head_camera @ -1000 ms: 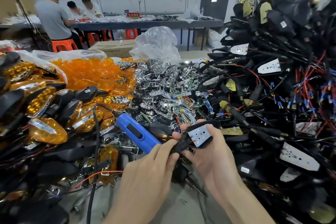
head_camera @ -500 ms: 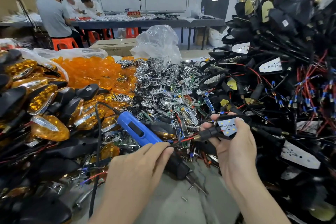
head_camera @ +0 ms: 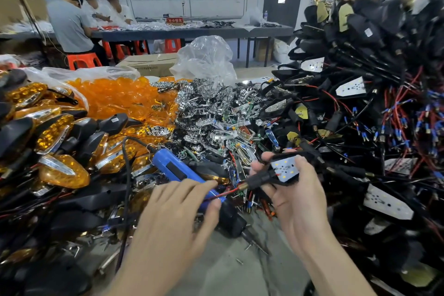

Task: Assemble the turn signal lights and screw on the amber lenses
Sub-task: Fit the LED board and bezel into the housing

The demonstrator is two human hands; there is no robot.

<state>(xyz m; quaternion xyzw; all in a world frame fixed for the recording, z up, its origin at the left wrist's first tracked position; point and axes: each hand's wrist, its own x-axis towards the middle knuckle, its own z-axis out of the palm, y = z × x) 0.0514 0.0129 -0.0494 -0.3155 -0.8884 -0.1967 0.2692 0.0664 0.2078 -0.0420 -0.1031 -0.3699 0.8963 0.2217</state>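
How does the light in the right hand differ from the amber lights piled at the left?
The light in the right hand has no lens: its white LED board shows. The amber lights have their amber lenses on, each with a chrome strip. The first is gripped above the table, its stem pointing left; the others lie loose in a pile. Both kinds have a black housing.

Heaps, left to right
Amber plastic lenses (head_camera: 115,96), chrome reflector pieces (head_camera: 209,108), black wired housings (head_camera: 372,79); blue electric screwdriver (head_camera: 177,168) before the chrome.
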